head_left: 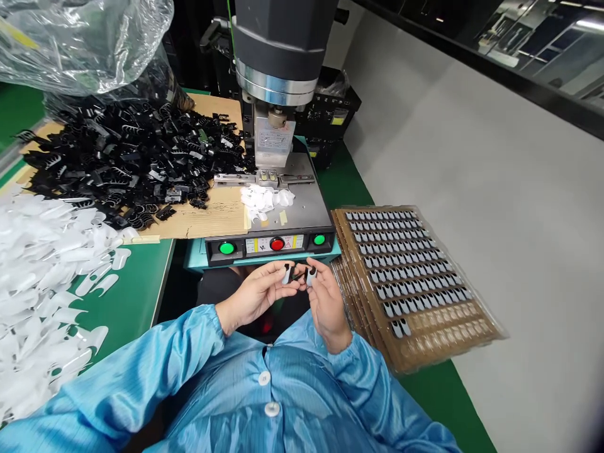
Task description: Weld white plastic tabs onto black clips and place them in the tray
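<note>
My left hand (257,292) is closed, its thumb and fingertips pinching a small white-and-black plastic part (287,273). Close beside it, my right hand (325,299) grips a second white-and-black plastic part (310,275) between thumb and fingers. Both parts are held up in front of my body, below the front panel of a press machine (278,244). Black pieces show between the fingertips, and my fingers partly hide both parts. White plastic pieces (264,200) lie in a small pile on the machine's metal base, under the press head (274,138).
Black plastic clips (141,157) are heaped on cardboard (212,214) at the left. Nearer lies a large pile of white pieces (38,283). Stacked trays (453,352) stand at the right, the top one holding rows of white-and-black parts. A plastic bag (94,44) hangs over the back left.
</note>
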`<state>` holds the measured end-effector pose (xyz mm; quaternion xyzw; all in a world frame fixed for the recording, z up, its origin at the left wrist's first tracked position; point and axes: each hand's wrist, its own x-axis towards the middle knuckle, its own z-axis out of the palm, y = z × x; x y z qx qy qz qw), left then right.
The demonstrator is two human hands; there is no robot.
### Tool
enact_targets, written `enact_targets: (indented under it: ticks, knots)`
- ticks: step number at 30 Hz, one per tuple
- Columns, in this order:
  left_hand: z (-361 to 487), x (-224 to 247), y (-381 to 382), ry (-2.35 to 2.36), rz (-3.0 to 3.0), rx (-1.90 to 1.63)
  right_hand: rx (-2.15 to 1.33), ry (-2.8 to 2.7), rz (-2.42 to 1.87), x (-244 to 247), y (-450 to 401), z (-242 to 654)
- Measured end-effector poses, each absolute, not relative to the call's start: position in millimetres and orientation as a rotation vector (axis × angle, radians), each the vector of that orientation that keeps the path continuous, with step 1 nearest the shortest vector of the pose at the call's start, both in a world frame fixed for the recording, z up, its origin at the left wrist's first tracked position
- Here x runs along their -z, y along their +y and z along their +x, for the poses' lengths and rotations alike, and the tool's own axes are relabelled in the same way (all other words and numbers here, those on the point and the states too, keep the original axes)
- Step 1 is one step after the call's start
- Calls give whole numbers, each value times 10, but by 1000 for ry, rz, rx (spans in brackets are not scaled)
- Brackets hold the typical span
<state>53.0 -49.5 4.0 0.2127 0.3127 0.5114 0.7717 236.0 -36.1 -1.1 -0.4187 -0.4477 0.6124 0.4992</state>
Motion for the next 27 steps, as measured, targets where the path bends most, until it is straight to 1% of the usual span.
enact_targets:
  ticks: [6, 12, 15, 18, 21, 24, 27]
  knots:
    - [528, -38, -507, 680, 440, -1078, -1572, -988, -962, -110, -413, 2333]
    - [524, -36, -499, 739, 475, -1080, -1561, -1017, -944, -56, -391, 2341]
    - [553, -22, -538, 796, 468, -1095, -1416, -1201, -1024, -5, -406, 2367]
    - [602, 20, -630, 887, 508, -1109, -1151, -1596, -1135, 16, -481, 2389]
    - [638, 84, -710, 965, 570, -1071, -968, -1877, -1214, 35, -552, 2409]
    - [655, 120, -762, 997, 631, -970, -876, -1968, -1254, 47, -607, 2512]
    - [651, 146, -795, 1018, 672, -870, -787, -1934, -1321, 37, -666, 2817]
